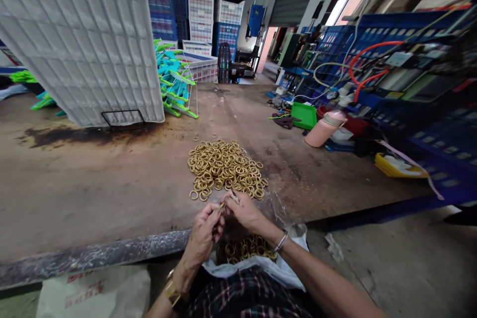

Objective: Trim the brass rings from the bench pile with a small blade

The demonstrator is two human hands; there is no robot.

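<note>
A heap of gold-coloured rings point(223, 166) lies on the brown table point(149, 184). Just in front of it, my left hand point(206, 226) pinches a gold ring point(222, 205) between thumb and fingers. My right hand point(242, 208) meets it at the ring, its fingers closed round a small pointed tool point(235, 196). Below the table edge, more gold rings point(249, 248) lie in a white bag point(294, 278) at my lap.
A tall white panel point(85, 39) stands at the left, beside green and blue plastic pieces point(175, 79). To the right are a pink bottle point(324, 130), a green tray point(303, 115) and a yellow tray point(398, 166). Stacked crates point(201, 5) stand behind.
</note>
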